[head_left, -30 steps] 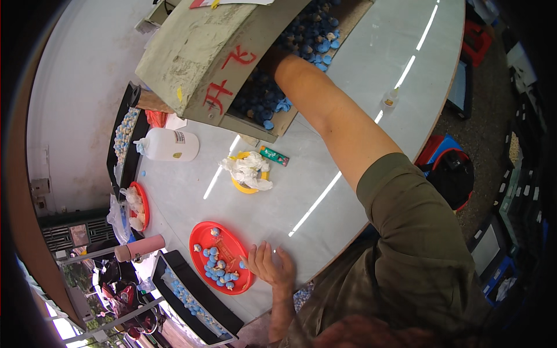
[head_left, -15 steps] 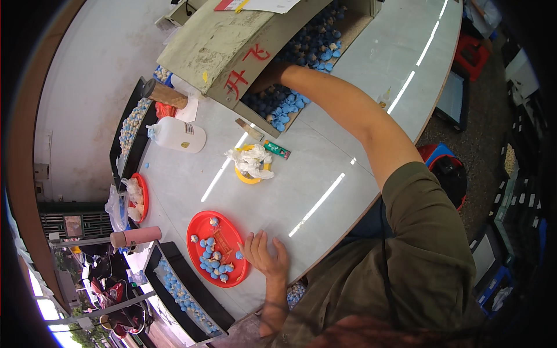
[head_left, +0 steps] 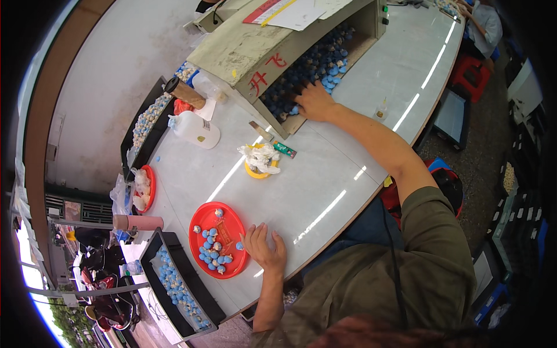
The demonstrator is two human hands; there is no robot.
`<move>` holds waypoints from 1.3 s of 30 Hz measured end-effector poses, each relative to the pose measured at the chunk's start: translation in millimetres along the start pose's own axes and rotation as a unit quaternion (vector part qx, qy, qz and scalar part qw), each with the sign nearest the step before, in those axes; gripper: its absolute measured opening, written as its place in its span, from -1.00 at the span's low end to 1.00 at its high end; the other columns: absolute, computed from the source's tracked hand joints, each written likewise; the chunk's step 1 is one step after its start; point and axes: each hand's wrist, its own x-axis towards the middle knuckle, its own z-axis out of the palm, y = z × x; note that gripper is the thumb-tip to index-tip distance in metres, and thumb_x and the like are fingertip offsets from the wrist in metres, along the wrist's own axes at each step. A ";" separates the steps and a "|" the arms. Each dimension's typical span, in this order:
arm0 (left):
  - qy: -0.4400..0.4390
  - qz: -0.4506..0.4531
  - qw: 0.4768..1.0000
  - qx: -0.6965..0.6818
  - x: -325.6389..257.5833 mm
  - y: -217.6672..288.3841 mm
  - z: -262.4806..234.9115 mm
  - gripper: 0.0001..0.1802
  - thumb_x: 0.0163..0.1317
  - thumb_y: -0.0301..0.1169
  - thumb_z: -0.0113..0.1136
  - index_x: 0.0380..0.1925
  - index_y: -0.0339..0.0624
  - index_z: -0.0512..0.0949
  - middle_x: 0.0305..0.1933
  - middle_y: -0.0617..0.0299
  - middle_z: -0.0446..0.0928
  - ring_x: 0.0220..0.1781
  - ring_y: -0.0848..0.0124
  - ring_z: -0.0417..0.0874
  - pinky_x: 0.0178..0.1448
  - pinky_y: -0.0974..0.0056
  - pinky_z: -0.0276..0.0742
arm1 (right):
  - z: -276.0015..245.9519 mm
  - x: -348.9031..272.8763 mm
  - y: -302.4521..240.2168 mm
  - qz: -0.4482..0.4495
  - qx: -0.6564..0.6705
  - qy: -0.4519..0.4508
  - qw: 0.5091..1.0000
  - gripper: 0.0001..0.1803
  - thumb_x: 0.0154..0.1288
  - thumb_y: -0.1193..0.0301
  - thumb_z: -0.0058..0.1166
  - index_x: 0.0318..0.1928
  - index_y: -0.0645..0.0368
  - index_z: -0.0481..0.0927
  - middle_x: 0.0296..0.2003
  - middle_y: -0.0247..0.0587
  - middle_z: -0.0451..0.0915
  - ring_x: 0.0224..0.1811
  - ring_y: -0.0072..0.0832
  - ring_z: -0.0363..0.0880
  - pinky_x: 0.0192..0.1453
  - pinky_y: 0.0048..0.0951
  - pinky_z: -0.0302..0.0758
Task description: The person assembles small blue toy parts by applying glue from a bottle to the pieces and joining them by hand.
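My left hand (head_left: 262, 248) rests on the table at the right rim of a round red plate (head_left: 233, 223). Its fingers are stretched and apart, the tips by a small blue ball (head_left: 239, 246). Several blue-and-cream balls (head_left: 210, 249) lie on the plate. My right hand (head_left: 316, 103) is at the front opening of a beige metal housing (head_left: 243, 52), palm down over a heap of small blue pieces (head_left: 325, 64). Its visible fingers are spread; some tips are hidden among the pieces, with a blue one by the thumb.
Black trays of small balls stand at the near left (head_left: 180, 290) and far left (head_left: 151, 122). Between lie a pink bottle (head_left: 139, 223), a white bottle (head_left: 197, 130), a yellow dish (head_left: 258, 173) with crumpled tissue and a green packet (head_left: 284, 149). Another person (head_left: 485, 29) sits at the far right.
My right hand has drawn back from deep inside the housing to its front opening. My left hand stays beside the red plate. The whole view has shifted slightly.
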 end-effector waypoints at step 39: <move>-0.022 0.026 0.999 -0.031 2.8 1.1 6.4 -0.69 0.02 -0.61 0.25 -0.17 -0.28 0.55 -0.15 0.01 0.58 -0.02 0.01 0.58 0.19 -0.04 0.40 | 30.7 42.1 -15.8 0.006 0.119 0.050 0.992 -0.65 0.16 0.32 0.05 -0.03 0.09 0.62 -0.15 0.02 0.65 -0.13 -0.10 0.65 -0.14 -0.14 0.60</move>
